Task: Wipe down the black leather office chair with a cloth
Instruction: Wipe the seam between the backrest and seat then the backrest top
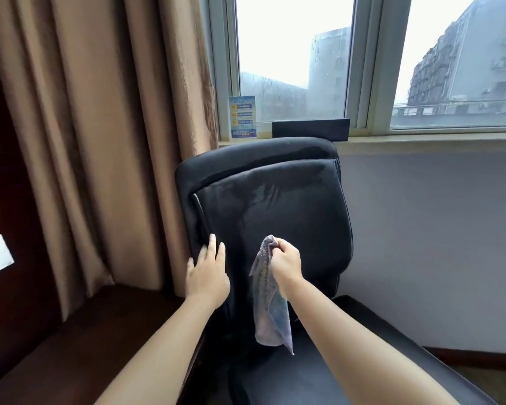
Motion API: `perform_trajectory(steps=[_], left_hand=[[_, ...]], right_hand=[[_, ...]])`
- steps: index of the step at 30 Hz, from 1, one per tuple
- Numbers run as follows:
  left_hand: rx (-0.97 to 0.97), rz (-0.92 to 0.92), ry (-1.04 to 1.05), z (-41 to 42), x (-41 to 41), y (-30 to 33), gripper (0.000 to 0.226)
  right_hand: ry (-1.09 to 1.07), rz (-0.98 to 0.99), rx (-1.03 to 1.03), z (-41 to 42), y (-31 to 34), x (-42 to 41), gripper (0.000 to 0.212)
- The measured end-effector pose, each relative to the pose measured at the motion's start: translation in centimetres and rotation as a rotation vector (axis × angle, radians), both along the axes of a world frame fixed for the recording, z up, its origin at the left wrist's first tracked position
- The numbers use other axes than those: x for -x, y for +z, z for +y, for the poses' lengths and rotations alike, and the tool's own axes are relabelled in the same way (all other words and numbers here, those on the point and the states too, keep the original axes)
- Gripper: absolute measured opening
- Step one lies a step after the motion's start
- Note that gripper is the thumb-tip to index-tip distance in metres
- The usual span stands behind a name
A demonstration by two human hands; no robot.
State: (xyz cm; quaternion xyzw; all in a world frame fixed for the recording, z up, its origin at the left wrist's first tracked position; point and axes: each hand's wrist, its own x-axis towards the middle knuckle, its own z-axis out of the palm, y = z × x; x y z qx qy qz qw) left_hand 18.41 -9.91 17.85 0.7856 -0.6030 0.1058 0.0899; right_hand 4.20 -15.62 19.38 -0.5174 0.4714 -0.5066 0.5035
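While left hand (208,273) lies flat, fingers straight, against black leather chair (275,206) backrest's left edge at centre frame, right hand (285,263) pinches grey cloth (270,305), which hangs before backrest.

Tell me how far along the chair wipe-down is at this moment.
Partly done, it seems: the backrest shows damp streaks across its top and middle. In hand: the right hand pinches the grey cloth, which hangs in front of the lower backrest, while the left hand rests open on the backrest's left edge. Left: the seat shows no clear wet marks; other parts are out of view.
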Motion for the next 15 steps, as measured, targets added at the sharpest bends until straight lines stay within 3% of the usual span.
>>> perform_trajectory(steps=[15], left_hand=[[-0.264, 0.122, -0.121, 4.6, 5.1, -5.4, 0.063]], right_hand=[[0.007, -0.067, -0.059, 5.1, -2.6, 5.3, 0.023]])
